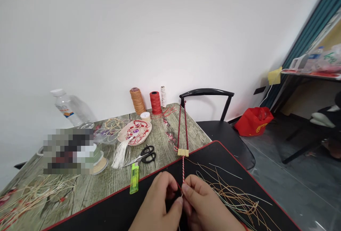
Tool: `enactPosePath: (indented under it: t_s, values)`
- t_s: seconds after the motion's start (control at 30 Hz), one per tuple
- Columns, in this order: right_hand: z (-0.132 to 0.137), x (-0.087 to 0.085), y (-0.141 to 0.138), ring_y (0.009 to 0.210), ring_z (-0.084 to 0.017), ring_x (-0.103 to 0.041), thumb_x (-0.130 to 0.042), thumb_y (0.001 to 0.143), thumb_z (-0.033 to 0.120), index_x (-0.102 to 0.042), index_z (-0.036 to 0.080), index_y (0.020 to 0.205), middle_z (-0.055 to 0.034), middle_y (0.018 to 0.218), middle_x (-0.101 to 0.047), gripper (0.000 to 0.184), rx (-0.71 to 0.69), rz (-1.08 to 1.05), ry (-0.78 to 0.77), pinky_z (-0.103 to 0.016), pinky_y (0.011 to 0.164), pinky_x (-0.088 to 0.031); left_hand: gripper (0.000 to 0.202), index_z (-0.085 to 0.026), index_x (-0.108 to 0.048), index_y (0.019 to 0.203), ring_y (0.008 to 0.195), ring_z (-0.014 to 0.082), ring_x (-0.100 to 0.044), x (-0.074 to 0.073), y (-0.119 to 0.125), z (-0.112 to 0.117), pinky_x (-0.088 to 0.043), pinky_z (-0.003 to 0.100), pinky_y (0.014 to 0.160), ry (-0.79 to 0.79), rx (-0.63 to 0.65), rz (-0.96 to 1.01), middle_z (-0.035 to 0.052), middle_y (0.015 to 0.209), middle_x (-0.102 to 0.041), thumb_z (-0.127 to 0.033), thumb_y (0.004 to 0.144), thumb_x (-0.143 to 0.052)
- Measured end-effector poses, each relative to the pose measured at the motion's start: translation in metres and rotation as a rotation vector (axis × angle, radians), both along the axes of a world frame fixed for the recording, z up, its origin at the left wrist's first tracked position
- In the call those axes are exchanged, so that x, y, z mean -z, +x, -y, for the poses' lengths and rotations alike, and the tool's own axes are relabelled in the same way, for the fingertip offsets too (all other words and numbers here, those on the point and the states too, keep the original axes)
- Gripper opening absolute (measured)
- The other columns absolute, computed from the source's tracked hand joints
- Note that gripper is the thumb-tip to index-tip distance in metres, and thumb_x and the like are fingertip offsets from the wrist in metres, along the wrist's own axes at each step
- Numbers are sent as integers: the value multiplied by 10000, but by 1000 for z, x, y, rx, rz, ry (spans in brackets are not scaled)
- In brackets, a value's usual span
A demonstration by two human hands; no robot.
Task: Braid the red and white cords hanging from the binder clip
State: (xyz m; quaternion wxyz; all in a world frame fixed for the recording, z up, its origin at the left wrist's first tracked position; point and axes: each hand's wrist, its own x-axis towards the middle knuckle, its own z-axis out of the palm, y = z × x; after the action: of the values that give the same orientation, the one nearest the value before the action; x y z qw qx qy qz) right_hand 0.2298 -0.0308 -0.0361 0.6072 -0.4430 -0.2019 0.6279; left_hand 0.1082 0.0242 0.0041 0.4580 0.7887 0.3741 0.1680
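Observation:
A red-and-white braided cord (183, 169) runs down from a gold binder clip (183, 152) over the black mat (112, 206). My right hand (205, 199) pinches the lower end of this cord between thumb and fingers. Beside it on the left, my left hand (162, 202) is curled with a red strand (179, 185) at its fingertips; the strand's other end is hidden by the fingers. A dark red cord loop (179, 128) stretches from the clip up to the back of the black chair (207, 92).
Black-handled scissors (148, 154) and a green lighter (134, 177) lie left of my hands. A plate (146, 139) holds a tasselled red-and-white piece. Behind stand an orange spool (137, 101) and a red spool (155, 103). Loose tan threads (237, 199) spread at right.

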Motion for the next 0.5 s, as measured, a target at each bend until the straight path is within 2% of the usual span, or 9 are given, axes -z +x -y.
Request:
enactPosePath:
  t_s: [0.07,0.1,0.17,0.27,0.37,0.5]
  values:
    - [0,3,-1,404,-40,-315,-697,685,534,-403,210,665,109,438,-399,438,0,71,-1,-211,444,-186,156,-219,-414,850,728,140,-588,14,6,-3,-491,273,681,-231,-5,89,-11,792,-573,-85,776,-444]
    - [0,4,-1,394,-43,-314,-681,703,540,-407,212,675,109,427,-401,429,-15,117,-8,-213,437,-182,161,-218,-405,885,700,134,-590,19,6,-3,-485,262,650,-297,13,120,-15,782,-570,-91,790,-430]
    - [1,5,0,378,-46,-301,-658,728,549,-412,215,692,111,413,-403,416,-45,185,-19,-218,420,-167,173,-211,-394,964,690,135,-592,22,5,0,-474,255,635,-279,46,131,-15,776,-569,-117,824,-429]
    - [1,5,-1,379,-41,-270,-661,723,557,-411,216,701,123,418,-369,424,-37,183,-21,-223,412,-141,174,-209,-405,1053,687,149,-588,12,-1,3,-453,262,642,-2,55,5,-14,748,-573,-167,884,-415]
    - [2,1,-3,377,-35,-244,-659,719,565,-417,213,709,126,417,-358,427,-23,134,3,-228,413,-120,150,-221,-472,1020,683,176,-614,0,-6,4,-442,281,630,303,89,-169,16,759,-631,-195,926,-359]
    - [5,-9,-4,369,-31,-226,-672,689,545,-419,214,702,130,406,-338,416,-17,75,15,-227,417,-109,218,-230,-559,881,656,190,-635,2,-8,4,-433,278,583,664,118,-324,49,769,-679,-148,908,-359]
